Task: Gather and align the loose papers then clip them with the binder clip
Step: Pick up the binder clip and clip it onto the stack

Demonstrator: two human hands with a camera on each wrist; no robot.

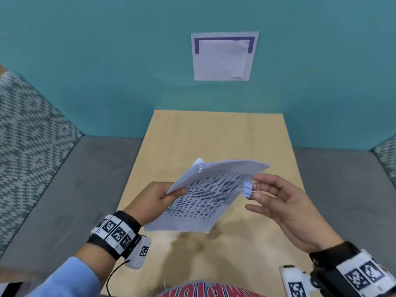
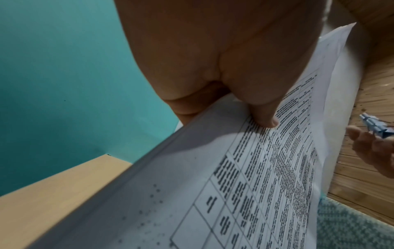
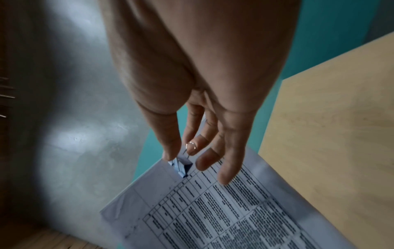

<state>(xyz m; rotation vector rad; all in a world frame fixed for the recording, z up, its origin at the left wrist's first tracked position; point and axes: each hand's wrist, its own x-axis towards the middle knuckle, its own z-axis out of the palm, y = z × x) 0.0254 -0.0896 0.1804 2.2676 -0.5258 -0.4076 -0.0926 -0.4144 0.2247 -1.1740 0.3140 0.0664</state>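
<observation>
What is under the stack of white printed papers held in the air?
Under the stack of white printed papers lies the light wooden table, bare where it shows, with shadow. The part directly beneath the sheets is covered.

I'm looking at a light wood table (image 1: 214, 136) sitting against a teal wall (image 1: 107, 61), with a white sheet edged in purple tape (image 1: 224, 56) hanging on it. Grey cushioned seating (image 1: 85, 179) is running along both sides, and patterned teal upholstery (image 1: 27, 125) is showing at the edges.

I can make out upside-down letters "MPION" on my red shirt (image 1: 205, 292). The papers (image 1: 201, 202) carry a printed table, too blurred to read.
</observation>
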